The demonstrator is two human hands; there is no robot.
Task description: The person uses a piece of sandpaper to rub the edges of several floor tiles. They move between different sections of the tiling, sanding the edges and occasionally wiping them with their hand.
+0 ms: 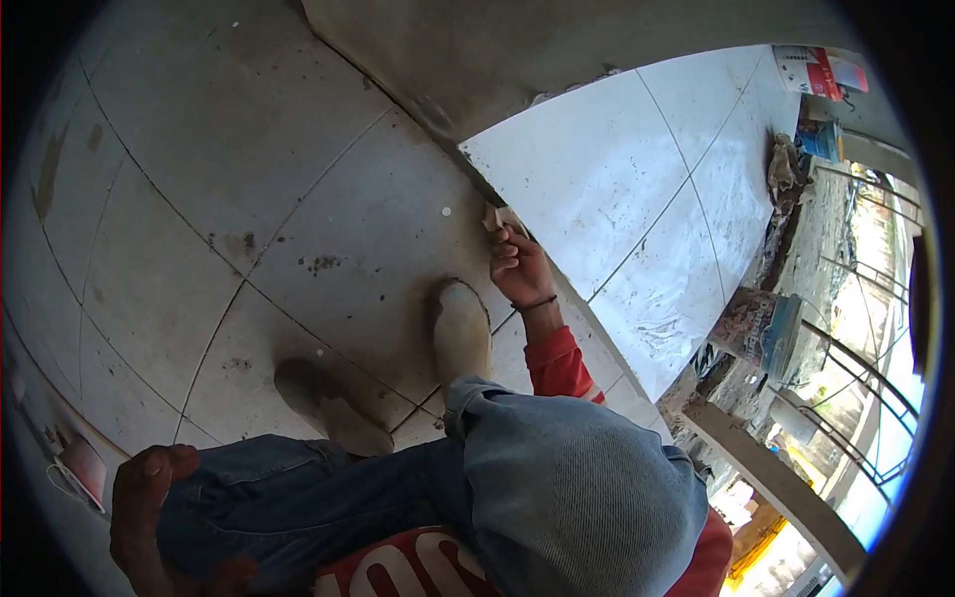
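My right hand (519, 267), with a dark band at the wrist and a red sleeve, is closed with the fingers pinched together. In the fingertips is a small beige scrap (500, 216), which looks like torn paper or card. It touches the edge of a raised white tiled surface (607, 189), just above the floor. At the lower left, my left hand (144, 507) is beside my denim-covered knee, fingers loosely bent and apart. Nothing shows in it, though part of that hand is in shadow.
Dusty tiles cover the floor (328, 219), where my boots (463, 323) stand. A grey wall (567, 45) meets the tiled surface. Buckets, including a dirty one (758, 328), stand at the right near metal railings (856, 358). A reddish container (82, 470) is at the far left.
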